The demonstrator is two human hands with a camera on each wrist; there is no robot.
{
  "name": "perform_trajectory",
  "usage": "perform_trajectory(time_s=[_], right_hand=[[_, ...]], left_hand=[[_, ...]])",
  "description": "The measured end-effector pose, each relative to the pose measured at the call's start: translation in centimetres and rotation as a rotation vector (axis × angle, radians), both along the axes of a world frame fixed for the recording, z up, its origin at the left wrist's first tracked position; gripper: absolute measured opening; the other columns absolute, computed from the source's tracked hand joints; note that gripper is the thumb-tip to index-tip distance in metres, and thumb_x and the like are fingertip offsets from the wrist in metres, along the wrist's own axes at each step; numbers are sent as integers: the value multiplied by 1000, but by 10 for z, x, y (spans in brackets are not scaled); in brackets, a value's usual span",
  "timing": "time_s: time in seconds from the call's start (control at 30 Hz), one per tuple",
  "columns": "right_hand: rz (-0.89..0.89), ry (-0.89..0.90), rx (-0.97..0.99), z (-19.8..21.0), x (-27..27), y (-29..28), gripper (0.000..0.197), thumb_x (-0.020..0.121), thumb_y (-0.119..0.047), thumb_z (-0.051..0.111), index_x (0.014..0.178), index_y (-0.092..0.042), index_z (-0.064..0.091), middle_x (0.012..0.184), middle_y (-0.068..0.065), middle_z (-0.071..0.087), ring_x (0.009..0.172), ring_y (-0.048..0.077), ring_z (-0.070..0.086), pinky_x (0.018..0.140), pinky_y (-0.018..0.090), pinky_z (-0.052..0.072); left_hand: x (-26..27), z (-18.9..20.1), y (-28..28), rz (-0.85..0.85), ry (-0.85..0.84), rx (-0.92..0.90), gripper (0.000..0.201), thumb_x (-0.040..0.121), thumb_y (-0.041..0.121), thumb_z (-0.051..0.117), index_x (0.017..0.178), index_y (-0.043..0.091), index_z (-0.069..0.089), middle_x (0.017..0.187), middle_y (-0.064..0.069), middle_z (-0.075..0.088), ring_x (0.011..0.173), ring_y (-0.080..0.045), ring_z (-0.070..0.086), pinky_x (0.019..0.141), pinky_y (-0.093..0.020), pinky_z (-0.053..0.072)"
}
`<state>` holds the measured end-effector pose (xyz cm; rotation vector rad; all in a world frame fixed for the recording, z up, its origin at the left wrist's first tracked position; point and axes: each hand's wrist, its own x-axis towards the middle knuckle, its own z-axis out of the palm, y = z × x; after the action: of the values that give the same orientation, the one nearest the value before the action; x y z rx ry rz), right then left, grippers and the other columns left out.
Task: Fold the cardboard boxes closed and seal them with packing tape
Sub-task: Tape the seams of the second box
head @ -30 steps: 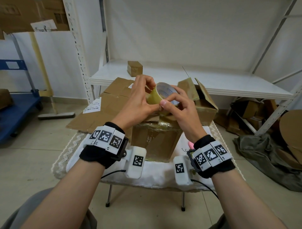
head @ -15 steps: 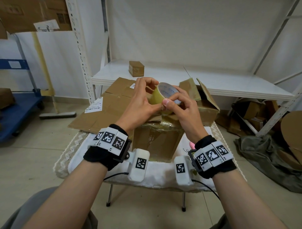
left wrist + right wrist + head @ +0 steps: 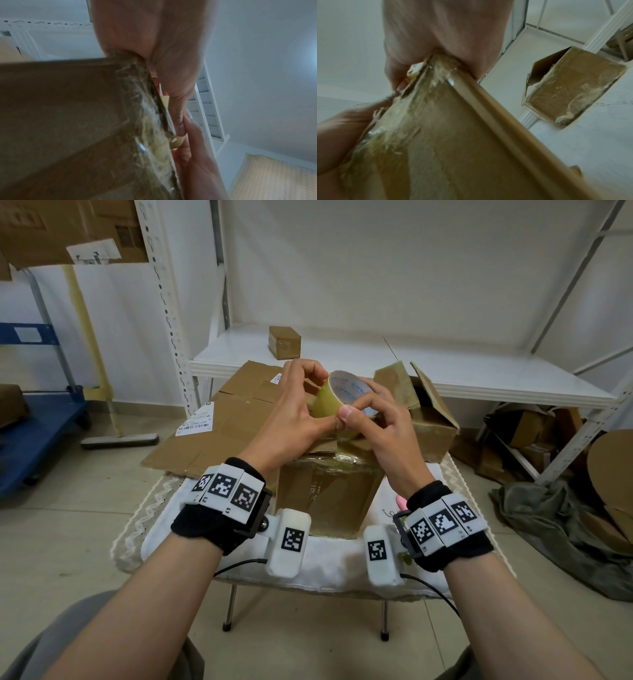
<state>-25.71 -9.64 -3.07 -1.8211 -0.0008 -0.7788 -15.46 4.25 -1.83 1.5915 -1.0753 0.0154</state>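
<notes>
Both hands clamp the yellowish roll of packing tape point(image 3: 337, 402) above the brown taped cardboard box point(image 3: 327, 494) on the desk: left grip point(image 3: 291, 419) curled round it, right grip point(image 3: 380, 433) pinching its rim.

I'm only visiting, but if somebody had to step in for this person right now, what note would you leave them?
Left hand: grips the roll of packing tape above the box.
Right hand: pinches at the roll's outer wrap, apparently hunting for the tape end.
Cardboard box on the small table: already carries tape; whether its top is sealed cannot be seen.
Open box behind it: flaps up, unsealed.
Left: free the tape end, finish this box, then fold and seal the open one.
</notes>
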Motion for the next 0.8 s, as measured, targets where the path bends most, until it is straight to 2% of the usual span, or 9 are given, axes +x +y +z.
perform_trajectory(time_s=[0.07,0.1,0.2,0.3,0.4,0.47,0.53,0.67,0.8], right_hand=[[-2,1,-8,0,0,0,27,75,-51,70,76,-24,67,139,-10,52,133,7,46,103,33,48],[-3,3,-12,0,0,-1,27,76,-51,70,77,-24,67,139,-10,52,133,6,46,103,33,49],[-5,9,-15,-1,0,-1,25,76,-50,70,76,-25,67,139,-10,52,134,9,45,107,44,48],[-2,1,-6,-2,2,-2,22,78,-49,71,76,-27,67,140,-10,52,136,13,46,107,51,48],[14,-9,16,-1,2,-2,23,77,-47,71,77,-25,67,138,-10,53,135,15,47,104,46,51],[26,-14,19,-1,2,-1,25,77,-47,71,77,-22,67,137,-9,53,133,14,49,99,39,54],[22,-19,14,-1,2,0,29,77,-47,70,79,-19,67,136,-10,53,131,14,50,96,35,55],[14,-20,21,-3,3,-2,30,79,-44,72,81,-14,68,135,-11,54,129,17,52,95,39,56],[17,-33,39,-3,3,-1,22,80,-41,72,78,-21,68,134,-12,54,130,17,52,91,38,57]], left_hand=[[1,0,0,-6,-18,17,62,77,49,75,120,27,35,126,-6,42,110,-25,54,82,-28,52],[2,1,0,-13,-22,25,62,76,52,74,118,28,35,125,-7,41,111,-26,53,85,-32,53],[4,1,0,-27,-9,52,60,75,56,73,114,30,35,124,-7,41,111,-30,53,87,-41,55],[0,1,-1,-14,-14,52,54,76,55,71,107,28,36,119,-4,38,107,-27,53,81,-37,54],[-2,0,-1,6,-10,36,53,78,51,71,107,23,37,118,-3,39,105,-29,53,82,-39,55],[-2,-1,2,0,66,16,65,73,53,76,119,27,37,124,-4,44,106,-28,57,85,-37,55],[-3,-1,3,3,82,-8,73,71,55,77,126,29,38,127,-3,44,105,-24,57,82,-29,52],[-5,-1,2,20,68,-33,67,77,43,81,126,26,39,126,-3,45,100,-19,55,75,-21,47],[-3,-1,1,53,60,-24,63,80,37,80,125,23,38,125,-3,47,98,-17,56,71,-16,48]])
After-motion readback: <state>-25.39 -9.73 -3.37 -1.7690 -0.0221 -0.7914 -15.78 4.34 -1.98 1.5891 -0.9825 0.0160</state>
